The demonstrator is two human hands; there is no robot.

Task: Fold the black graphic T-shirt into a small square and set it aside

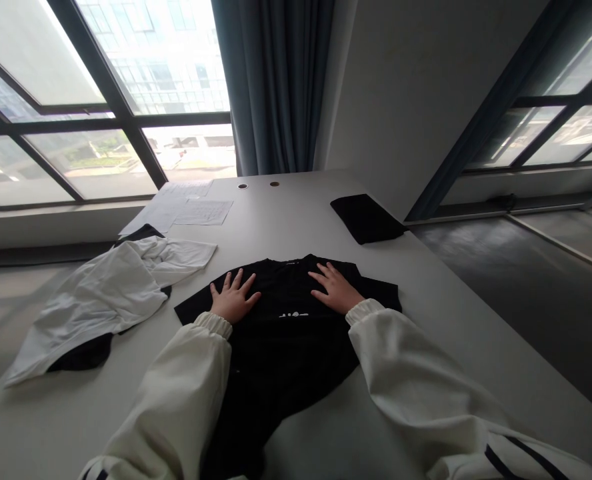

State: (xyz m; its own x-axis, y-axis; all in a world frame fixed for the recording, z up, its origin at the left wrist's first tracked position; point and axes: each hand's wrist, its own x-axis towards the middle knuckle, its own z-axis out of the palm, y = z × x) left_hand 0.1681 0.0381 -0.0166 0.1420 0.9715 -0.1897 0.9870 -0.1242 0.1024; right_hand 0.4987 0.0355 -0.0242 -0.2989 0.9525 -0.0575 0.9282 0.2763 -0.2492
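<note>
A black T-shirt [291, 347] is spread on the white table, its collar pointing away from me and a small white print across the chest. My left hand [233, 297] lies flat with fingers spread on the shirt's left shoulder area. On the right shoulder area rests my right hand [336, 288], palm down and fingers apart. The shirt's lower part runs toward me and is bunched unevenly, partly hidden by my left sleeve. Neither hand grips the cloth.
A folded black garment [369, 218] lies at the table's right edge. To the left, a crumpled white garment [106, 287] lies over black cloth. Paper sheets [203, 212] sit at the back left. The white table [286, 230] has two round holes near its far edge, before a curtain [273, 87].
</note>
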